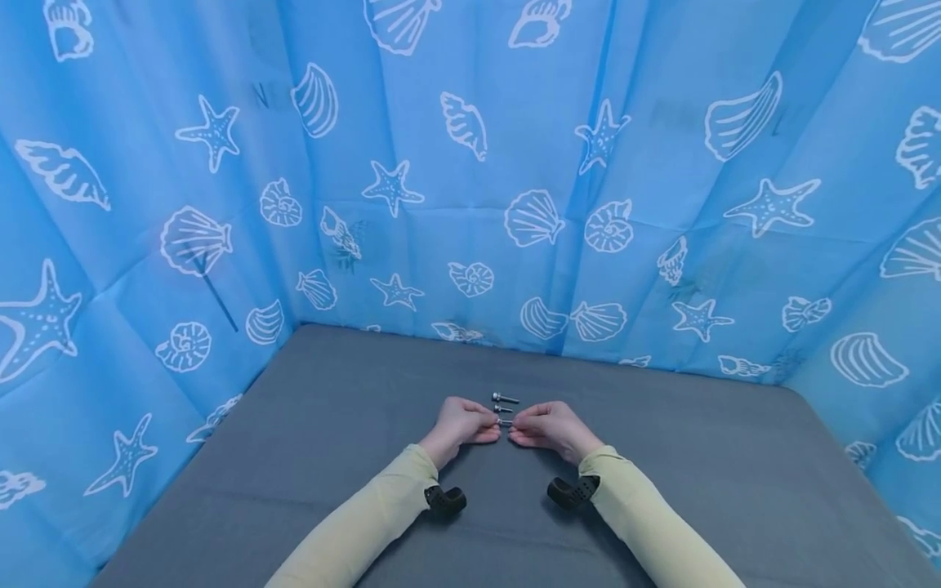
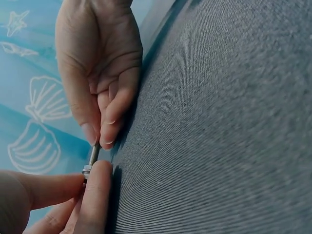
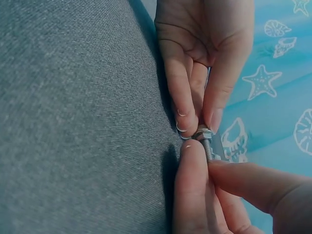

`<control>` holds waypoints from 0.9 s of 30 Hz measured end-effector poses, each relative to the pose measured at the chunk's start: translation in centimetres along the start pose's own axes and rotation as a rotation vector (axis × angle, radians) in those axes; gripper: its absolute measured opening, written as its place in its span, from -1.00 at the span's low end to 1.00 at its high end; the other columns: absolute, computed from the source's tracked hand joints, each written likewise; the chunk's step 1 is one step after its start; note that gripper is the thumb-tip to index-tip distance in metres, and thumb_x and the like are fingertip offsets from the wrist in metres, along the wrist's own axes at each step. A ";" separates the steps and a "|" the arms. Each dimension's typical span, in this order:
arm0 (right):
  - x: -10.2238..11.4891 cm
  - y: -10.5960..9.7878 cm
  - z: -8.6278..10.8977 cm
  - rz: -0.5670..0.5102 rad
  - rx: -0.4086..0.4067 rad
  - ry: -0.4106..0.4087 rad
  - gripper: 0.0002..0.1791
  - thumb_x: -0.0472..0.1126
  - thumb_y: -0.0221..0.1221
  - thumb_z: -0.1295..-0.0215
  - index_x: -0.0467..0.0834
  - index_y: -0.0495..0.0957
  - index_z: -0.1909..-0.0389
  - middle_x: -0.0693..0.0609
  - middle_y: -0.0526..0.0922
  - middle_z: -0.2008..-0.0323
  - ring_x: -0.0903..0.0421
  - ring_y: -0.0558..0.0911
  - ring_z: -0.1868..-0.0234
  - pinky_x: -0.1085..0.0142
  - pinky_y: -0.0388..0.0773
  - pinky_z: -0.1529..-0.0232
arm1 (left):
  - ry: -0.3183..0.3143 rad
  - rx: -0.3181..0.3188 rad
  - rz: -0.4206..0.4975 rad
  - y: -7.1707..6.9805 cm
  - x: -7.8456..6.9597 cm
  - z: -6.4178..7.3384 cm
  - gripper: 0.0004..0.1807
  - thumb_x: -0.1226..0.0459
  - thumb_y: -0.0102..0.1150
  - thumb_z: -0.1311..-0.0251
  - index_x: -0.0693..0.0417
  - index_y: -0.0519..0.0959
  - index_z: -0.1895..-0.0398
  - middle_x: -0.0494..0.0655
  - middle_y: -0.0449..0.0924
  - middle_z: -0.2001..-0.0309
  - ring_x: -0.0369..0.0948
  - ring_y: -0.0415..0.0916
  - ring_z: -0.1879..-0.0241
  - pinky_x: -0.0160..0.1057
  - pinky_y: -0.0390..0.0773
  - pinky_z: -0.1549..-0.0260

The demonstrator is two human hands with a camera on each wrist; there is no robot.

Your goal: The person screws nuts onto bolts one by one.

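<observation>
Both hands meet at one small silver bolt (image 1: 505,422) low over the grey tabletop. My left hand (image 1: 463,420) pinches its head end between thumb and fingers. From the other side, my right hand (image 1: 555,426) has thumb and fingertips at the threaded end. In the right wrist view the bolt's threaded shank (image 3: 208,148) and hex-shaped collar show between the fingertips. The left wrist view shows the shank (image 2: 94,153) bridging the two hands, its head partly hidden by the left fingers. Just beyond lie a short bolt (image 1: 503,409) and a longer bolt (image 1: 505,398), roughly parallel.
A grey cloth-covered table (image 1: 353,376) extends around the hands. Behind and to the sides hangs a blue curtain (image 1: 470,188) with white shells and starfish. Black wrist devices (image 1: 445,500) sit at both pale yellow sleeves (image 1: 367,523).
</observation>
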State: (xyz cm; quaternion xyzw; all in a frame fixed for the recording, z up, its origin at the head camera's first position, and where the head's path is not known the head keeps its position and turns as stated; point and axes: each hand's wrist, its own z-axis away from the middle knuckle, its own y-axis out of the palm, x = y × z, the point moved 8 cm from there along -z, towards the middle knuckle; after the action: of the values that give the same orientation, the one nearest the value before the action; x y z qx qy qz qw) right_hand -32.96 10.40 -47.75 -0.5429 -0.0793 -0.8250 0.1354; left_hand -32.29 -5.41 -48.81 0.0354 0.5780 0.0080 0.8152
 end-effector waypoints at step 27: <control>1.0 -0.5 1.2 0.116 -0.028 -0.057 -0.80 -0.35 0.10 -0.34 -0.42 0.49 0.13 -0.24 0.68 0.31 0.02 0.70 0.35 0.21 0.67 0.30 | 0.120 -0.012 -0.136 -1.7 -2.3 0.5 -0.88 0.42 0.22 -0.20 0.37 0.61 0.27 0.20 0.65 0.38 -0.19 0.64 0.54 -0.24 0.67 0.49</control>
State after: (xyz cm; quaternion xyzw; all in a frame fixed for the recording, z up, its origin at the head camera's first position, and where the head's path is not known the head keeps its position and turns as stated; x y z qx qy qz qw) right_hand -32.48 11.04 -46.33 -0.5717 -0.0401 -0.8010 0.1732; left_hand -32.66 -7.27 -46.64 -0.0093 0.6267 -0.0420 0.7781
